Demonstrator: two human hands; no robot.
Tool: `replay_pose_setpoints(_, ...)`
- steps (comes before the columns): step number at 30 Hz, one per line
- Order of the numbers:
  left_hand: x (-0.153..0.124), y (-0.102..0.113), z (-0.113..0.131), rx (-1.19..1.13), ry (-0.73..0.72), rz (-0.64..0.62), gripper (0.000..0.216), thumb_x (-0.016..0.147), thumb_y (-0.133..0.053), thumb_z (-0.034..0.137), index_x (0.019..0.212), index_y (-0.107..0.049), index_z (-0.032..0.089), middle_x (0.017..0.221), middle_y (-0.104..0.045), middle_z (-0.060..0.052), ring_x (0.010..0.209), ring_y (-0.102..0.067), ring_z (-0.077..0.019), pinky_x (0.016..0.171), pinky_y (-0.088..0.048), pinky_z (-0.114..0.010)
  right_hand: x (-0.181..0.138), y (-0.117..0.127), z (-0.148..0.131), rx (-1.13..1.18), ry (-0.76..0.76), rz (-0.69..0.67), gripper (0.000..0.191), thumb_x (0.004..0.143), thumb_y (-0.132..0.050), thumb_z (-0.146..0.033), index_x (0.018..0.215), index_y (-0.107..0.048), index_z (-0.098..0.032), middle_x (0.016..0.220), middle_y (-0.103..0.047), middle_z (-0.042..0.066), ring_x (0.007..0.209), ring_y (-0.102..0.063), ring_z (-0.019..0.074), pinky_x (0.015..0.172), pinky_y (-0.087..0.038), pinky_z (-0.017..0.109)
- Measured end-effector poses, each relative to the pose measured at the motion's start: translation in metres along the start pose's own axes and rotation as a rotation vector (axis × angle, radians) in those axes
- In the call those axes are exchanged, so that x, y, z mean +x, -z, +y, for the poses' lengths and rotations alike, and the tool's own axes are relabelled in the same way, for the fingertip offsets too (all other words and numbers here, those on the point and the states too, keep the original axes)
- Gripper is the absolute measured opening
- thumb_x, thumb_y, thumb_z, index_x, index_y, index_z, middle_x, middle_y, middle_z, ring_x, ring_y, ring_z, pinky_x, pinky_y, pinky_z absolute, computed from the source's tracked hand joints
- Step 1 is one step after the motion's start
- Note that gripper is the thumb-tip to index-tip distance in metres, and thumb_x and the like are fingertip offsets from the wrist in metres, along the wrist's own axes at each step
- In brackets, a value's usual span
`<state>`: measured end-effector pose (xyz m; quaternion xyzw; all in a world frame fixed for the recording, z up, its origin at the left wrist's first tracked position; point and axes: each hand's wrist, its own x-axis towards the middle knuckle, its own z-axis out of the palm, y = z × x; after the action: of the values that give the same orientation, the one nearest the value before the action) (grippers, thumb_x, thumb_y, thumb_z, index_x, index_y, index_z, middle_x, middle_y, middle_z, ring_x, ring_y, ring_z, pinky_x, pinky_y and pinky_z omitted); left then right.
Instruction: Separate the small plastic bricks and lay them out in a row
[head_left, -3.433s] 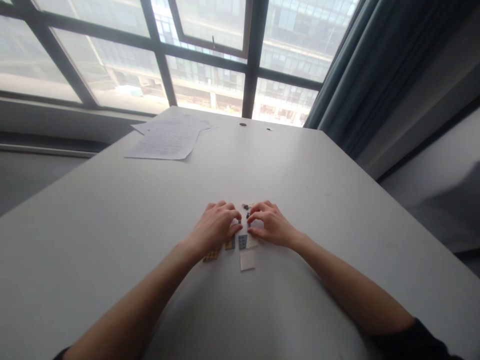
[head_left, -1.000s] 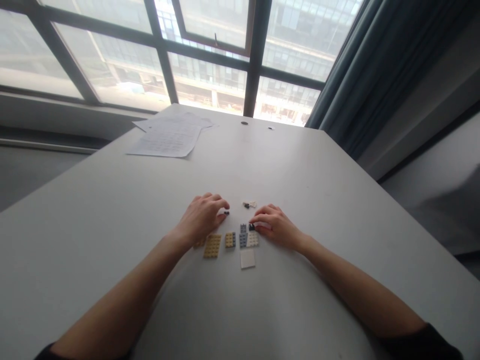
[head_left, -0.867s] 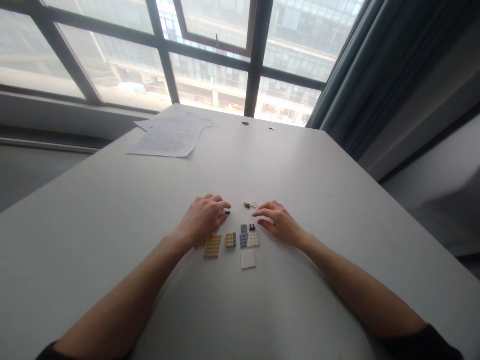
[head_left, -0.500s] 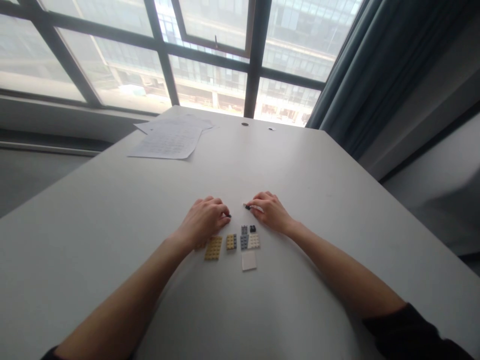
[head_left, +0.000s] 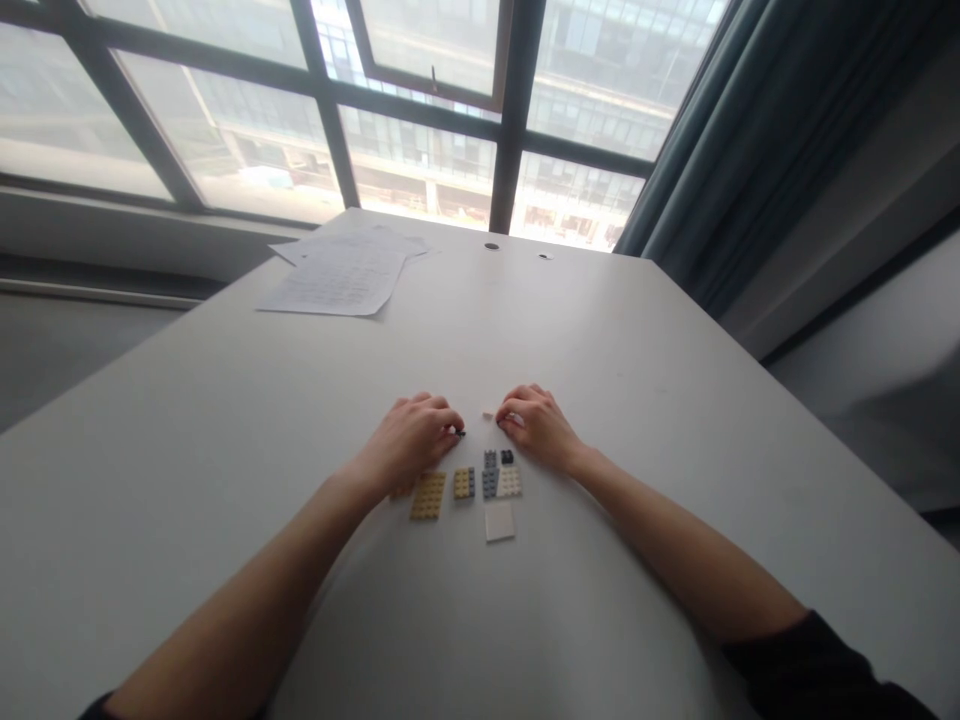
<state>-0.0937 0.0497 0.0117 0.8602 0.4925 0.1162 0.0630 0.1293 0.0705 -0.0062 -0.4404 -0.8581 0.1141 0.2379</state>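
Note:
My left hand [head_left: 421, 432] is closed in a pinch on a small dark toy brick [head_left: 460, 433], which pokes out past the fingertips. My right hand [head_left: 536, 425] has its thumb and fingers pressed together; what lies between them is mostly hidden. Just left of those fingertips is a small pale piece [head_left: 487, 415]. Nearer me lie a grey brick [head_left: 490, 459], a black brick [head_left: 507, 457], a grey plate [head_left: 490, 485], a white studded plate [head_left: 510, 482], a tan-and-grey brick piece [head_left: 464, 484] and a tan plate [head_left: 428, 496]. Another tan piece [head_left: 400, 492] is partly covered by my left wrist.
A smooth whitish square tile [head_left: 500, 522] lies closest to me on the white table [head_left: 600, 340]. Printed papers [head_left: 337, 275] overlap at the far left. Two round holes are near the far edge, with windows beyond and a dark curtain [head_left: 720, 130] at the right.
At my right fingertips, the dark piece that stuck out is now mostly hidden, and the small pale piece shows apart from the fingers. My left hand keeps its pinch, almost unmoved.

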Motion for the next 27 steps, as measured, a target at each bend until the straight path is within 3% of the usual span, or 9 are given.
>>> replay_pose_setpoints(5, 0.000, 0.000, 0.003, 0.015, 0.007, 0.010, 0.018, 0.080, -0.061, 0.039, 0.084, -0.070, 0.024, 0.091, -0.067, -0.003, 0.088, -0.057, -0.0226, 0.082, -0.041, -0.036, -0.002, 0.000, -0.001, 0.016, 0.006, -0.002, 0.008, 0.082, -0.064, -0.016, 0.085, -0.068, -0.021, 0.098, -0.064, 0.003, 0.097, -0.051, 0.0193, 0.090, -0.038, 0.036)
replay_pose_setpoints(12, 0.001, -0.001, 0.001, -0.008, 0.002, 0.021, 0.014, 0.082, -0.058, 0.028, 0.082, -0.072, 0.025, 0.090, -0.069, -0.003, 0.085, -0.057, -0.0203, 0.081, -0.040, -0.033, -0.007, 0.001, 0.004, -0.026, -0.017, 0.033, 0.011, 0.082, -0.065, -0.020, 0.093, -0.067, -0.021, 0.104, -0.062, 0.004, 0.101, -0.050, 0.0205, 0.091, -0.037, 0.037)
replay_pose_setpoints(20, 0.002, -0.001, -0.002, -0.137, 0.030, 0.038, 0.017, 0.083, -0.058, 0.032, 0.080, -0.072, 0.023, 0.088, -0.069, -0.003, 0.086, -0.057, -0.0212, 0.081, -0.041, -0.035, -0.011, 0.002, 0.003, -0.065, -0.048, 0.012, 0.005, 0.084, -0.064, -0.021, 0.087, -0.068, -0.021, 0.107, -0.061, 0.005, 0.103, -0.048, 0.0220, 0.092, -0.035, 0.040)
replay_pose_setpoints(23, 0.003, 0.003, -0.002, -0.373, 0.071, 0.004, 0.020, 0.081, -0.058, 0.036, 0.080, -0.072, 0.021, 0.085, -0.069, -0.003, 0.083, -0.059, -0.0190, 0.078, -0.044, -0.031, -0.008, 0.004, 0.002, 0.060, -0.092, 0.002, 0.005, 0.082, -0.064, -0.020, 0.084, -0.069, -0.020, 0.108, -0.061, 0.005, 0.105, -0.048, 0.0219, 0.094, -0.034, 0.040)
replay_pose_setpoints(27, 0.003, 0.013, 0.001, -0.665, 0.131, -0.087, 0.029, 0.079, -0.058, 0.044, 0.083, -0.071, 0.018, 0.082, -0.070, -0.003, 0.077, -0.061, -0.0172, 0.071, -0.047, -0.028, -0.005, 0.012, 0.002, 0.507, -0.259, -0.019, 0.009, 0.082, -0.063, -0.025, 0.080, -0.068, -0.018, 0.106, -0.062, 0.005, 0.098, -0.055, 0.0183, 0.085, -0.041, 0.033)
